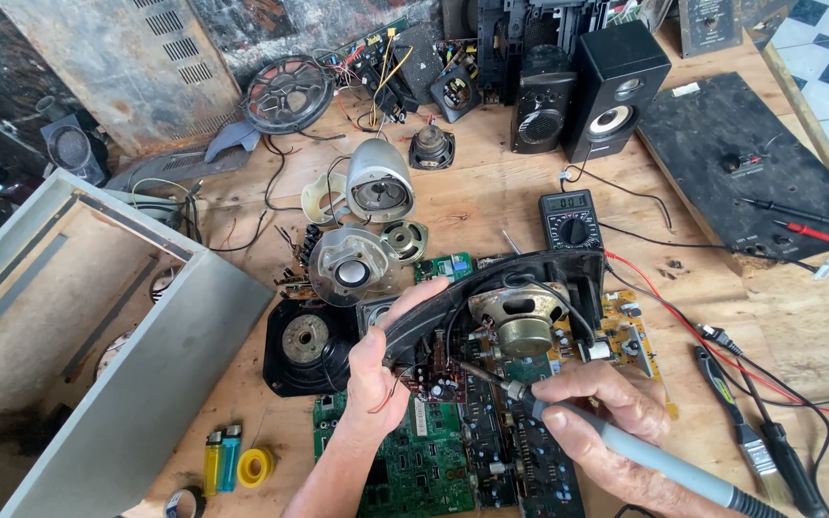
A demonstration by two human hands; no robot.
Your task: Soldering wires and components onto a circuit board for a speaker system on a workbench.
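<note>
Over middle of wooden surface (pixel 491 206): black speaker case (pixel 491 293), open, round gold speaker (pixel 522 318) and small brown board (pixel 434 376) inside. Left hand (pixel 376 369) grip clenched on case edge. Right hand (pixel 602 408) grip wrapped round grey soldering iron (pixel 645 456), tip touching board. Green boards (pixel 414 470) lie below.

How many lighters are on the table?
2. A yellow lighter and a blue lighter lie side by side near the table's front edge, left of the yellow tape roll. More could be hidden among the clutter.
</note>
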